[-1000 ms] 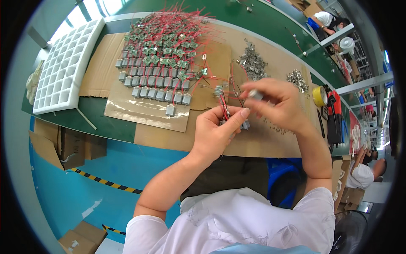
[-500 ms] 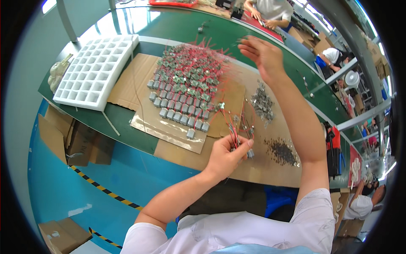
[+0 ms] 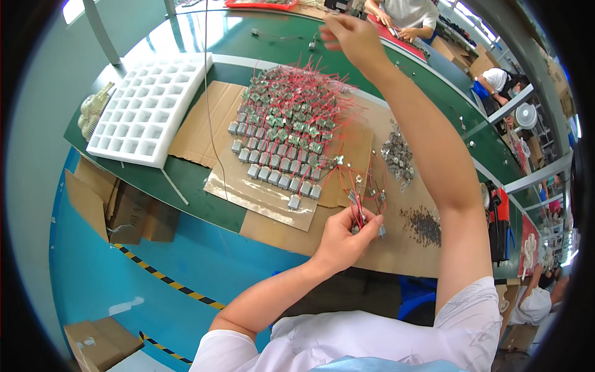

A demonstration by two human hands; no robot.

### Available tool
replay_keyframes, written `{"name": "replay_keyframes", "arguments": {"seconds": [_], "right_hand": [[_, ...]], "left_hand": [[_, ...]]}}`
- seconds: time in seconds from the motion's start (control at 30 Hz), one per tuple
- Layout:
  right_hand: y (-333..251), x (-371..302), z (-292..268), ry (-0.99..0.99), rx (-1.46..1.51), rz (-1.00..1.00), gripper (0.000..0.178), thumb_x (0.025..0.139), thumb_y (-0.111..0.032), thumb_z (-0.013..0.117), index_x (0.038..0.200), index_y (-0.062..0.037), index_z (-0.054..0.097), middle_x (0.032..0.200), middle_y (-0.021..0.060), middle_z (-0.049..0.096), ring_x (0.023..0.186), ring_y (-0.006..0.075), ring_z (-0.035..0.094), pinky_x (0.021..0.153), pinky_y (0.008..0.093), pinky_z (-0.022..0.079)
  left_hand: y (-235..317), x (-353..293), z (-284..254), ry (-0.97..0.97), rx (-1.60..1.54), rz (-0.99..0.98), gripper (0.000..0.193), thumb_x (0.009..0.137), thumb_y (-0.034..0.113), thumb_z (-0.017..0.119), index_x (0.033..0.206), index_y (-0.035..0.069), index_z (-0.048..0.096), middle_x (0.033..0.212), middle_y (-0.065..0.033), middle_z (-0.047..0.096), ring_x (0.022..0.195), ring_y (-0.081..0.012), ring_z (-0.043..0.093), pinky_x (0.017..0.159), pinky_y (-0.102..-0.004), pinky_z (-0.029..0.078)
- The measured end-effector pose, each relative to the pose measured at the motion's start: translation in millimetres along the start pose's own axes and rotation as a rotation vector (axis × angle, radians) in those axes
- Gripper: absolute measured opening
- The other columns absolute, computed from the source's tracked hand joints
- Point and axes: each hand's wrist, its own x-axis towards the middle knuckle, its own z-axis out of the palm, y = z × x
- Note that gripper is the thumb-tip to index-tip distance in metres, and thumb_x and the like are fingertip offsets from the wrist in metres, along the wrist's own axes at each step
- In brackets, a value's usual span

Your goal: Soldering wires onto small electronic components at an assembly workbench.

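Note:
My left hand (image 3: 347, 240) is closed around a small bundle of grey motors (image 3: 379, 232) with red wires, low over the cardboard. Its thumb and fingers pinch the wire ends. My right hand (image 3: 356, 40) is raised at the far side, above the green belt, fingers apart and slightly bent, with nothing visible in them. Left of it on the belt lie a small motor with a trailing wire (image 3: 255, 32) and another small motor (image 3: 312, 45). In front of me stand rows of grey motors (image 3: 282, 180), with green circuit boards and red wires (image 3: 294, 102) massed behind them.
A white foam tray (image 3: 133, 118) with square pockets sits at the left. On the right of the cardboard lie a pile of grey metal parts (image 3: 398, 152) and a scatter of dark small pieces (image 3: 423, 226). A thin cable (image 3: 214, 139) hangs down. Another person (image 3: 406, 18) works across the belt.
My right hand has moved farther away and to the left, its fingers more bent. A motor with a trailing wire now shows on the belt's far left. My left hand keeps its bundle.

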Motion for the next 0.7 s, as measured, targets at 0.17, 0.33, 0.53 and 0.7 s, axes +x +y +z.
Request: {"name": "replay_keyframes", "arguments": {"seconds": [0.17, 0.33, 0.53, 0.7], "right_hand": [[-24, -165, -66, 0.045, -0.133, 0.185, 0.023, 0.102, -0.022, 0.065, 0.112, -0.0032, 0.075, 0.089, 0.0034, 0.074, 0.073, 0.0079, 0.066, 0.059, 0.0234, 0.053], [-40, -291, -103, -0.155, -0.343, 0.330, 0.017, 0.097, -0.009, 0.069, 0.112, -0.0029, 0.073, 0.087, 0.0009, 0.071, 0.067, 0.0051, 0.062, 0.056, 0.0196, 0.047], [-50, -345, -79, -0.257, -0.462, 0.146, 0.045, 0.076, -0.018, 0.089, 0.115, -0.0050, 0.071, 0.093, 0.0075, 0.065, 0.067, 0.0152, 0.059, 0.063, 0.0287, 0.051], [-34, -354, -84, -0.222, -0.372, 0.227, 0.033, 0.076, -0.015, 0.090, 0.101, -0.0018, 0.072, 0.087, 0.0064, 0.062, 0.064, 0.0125, 0.057, 0.060, 0.0276, 0.049]], "left_hand": [[-2, 3, 2, -0.019, -0.004, 0.011, 0.015, 0.100, 0.014, 0.069, 0.095, 0.001, 0.065, 0.071, 0.0007, 0.061, 0.050, -0.0051, 0.053, 0.044, -0.0237, 0.039], [-3, -1, 0, -0.029, 0.002, 0.025, 0.010, 0.098, 0.012, 0.068, 0.102, 0.003, 0.064, 0.075, 0.0029, 0.060, 0.054, -0.0028, 0.054, 0.048, -0.0220, 0.042], [-2, 3, 1, -0.055, -0.051, 0.032, 0.023, 0.096, -0.003, 0.051, 0.115, -0.007, 0.063, 0.097, -0.0122, 0.067, 0.062, -0.0113, 0.057, 0.057, -0.0257, 0.047], [5, 2, -1, -0.041, -0.069, 0.009, 0.023, 0.099, -0.001, 0.049, 0.115, -0.007, 0.065, 0.095, -0.0121, 0.068, 0.059, -0.0117, 0.057, 0.055, -0.0253, 0.046]]}}
